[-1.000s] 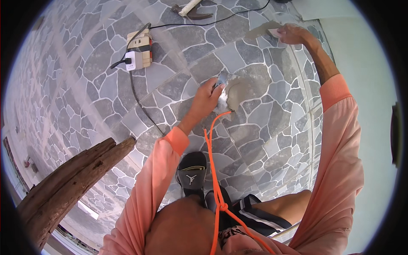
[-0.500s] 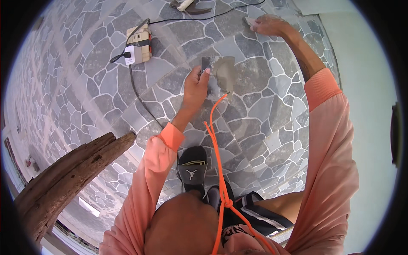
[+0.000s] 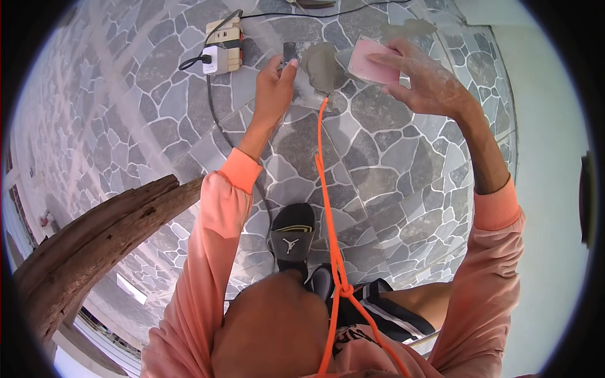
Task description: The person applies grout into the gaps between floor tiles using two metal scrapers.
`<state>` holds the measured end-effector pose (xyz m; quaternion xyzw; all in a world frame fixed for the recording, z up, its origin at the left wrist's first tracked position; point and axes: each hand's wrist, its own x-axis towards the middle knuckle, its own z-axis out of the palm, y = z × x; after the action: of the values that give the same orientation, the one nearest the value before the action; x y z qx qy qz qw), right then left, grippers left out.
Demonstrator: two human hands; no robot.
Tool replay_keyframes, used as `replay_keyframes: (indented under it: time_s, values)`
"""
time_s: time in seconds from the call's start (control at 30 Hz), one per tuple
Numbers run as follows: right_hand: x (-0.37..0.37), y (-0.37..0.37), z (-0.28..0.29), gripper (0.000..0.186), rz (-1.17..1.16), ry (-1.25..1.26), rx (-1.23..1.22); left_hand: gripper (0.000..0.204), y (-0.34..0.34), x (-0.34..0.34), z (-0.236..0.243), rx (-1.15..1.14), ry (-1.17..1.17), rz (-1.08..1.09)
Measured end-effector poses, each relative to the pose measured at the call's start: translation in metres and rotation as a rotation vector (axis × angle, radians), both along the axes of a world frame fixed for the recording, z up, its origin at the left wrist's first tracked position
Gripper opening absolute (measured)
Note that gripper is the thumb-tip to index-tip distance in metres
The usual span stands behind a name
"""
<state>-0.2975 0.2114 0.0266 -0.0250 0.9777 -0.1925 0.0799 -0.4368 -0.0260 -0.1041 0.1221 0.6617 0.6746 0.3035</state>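
My left hand [image 3: 275,85] grips the dark edge of a flat grey plate [image 3: 301,91], thumb on top and fingers beneath. A mound of wet grey mortar [image 3: 319,68] sits on the plate's right half. Just right of it, my right hand [image 3: 428,80] pinches a pink rectangular spreader [image 3: 368,60], tilted toward the plate but apart from the mortar. Beyond that hand, a smear of grey mortar [image 3: 409,28] lies on the stone-patterned floor [image 3: 378,113].
A beige power strip [image 3: 224,41] with a white plug adapter [image 3: 214,61] and black cable lies at the far left. A weathered log [image 3: 107,233] juts in from the left. An orange cord [image 3: 328,208] hangs before me. A pale wall [image 3: 548,126] borders the right.
My right hand has come back from the far floor toward the plate, turning the pink spreader into sight. The far mortar smear is now uncovered. The plate sits higher in view.
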Motion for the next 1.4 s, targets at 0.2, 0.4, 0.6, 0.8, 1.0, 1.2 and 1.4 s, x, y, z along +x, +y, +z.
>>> replay_keyframes:
  time_s: [0.2, 0.4, 0.6, 0.8, 1.0, 1.2, 1.4]
  values:
    - [0.007, -0.012, 0.018, 0.055, -0.237, -0.042, -0.083, 0.024, 0.028, -0.049, 0.039, -0.202, 0.773, -0.011]
    - [0.033, -0.025, 0.022, 0.052, -0.339, 0.017, -0.123, 0.029, 0.058, -0.053, 0.054, -0.165, 0.848, -0.042]
    - [0.033, -0.019, 0.014, 0.053, -0.190, 0.233, 0.029, 0.027, 0.059, -0.036, 0.055, -0.032, 0.327, -0.139]
    - [0.023, -0.019, 0.016, 0.048, -0.076, 0.263, 0.126, 0.032, 0.052, -0.026, 0.055, 0.018, 0.196, -0.280]
    - [0.015, -0.038, 0.020, 0.042, 0.024, -0.050, 0.303, 0.029, 0.028, -0.024, 0.043, -0.065, 0.111, -0.311]
    - [0.013, 0.003, -0.017, 0.043, -0.239, -0.226, 0.188, 0.027, -0.023, -0.024, 0.028, 0.010, -0.011, -0.109]
    - [-0.027, 0.020, -0.065, 0.049, -0.410, -0.156, 0.321, 0.027, -0.055, -0.006, 0.029, -0.024, -0.162, -0.037]
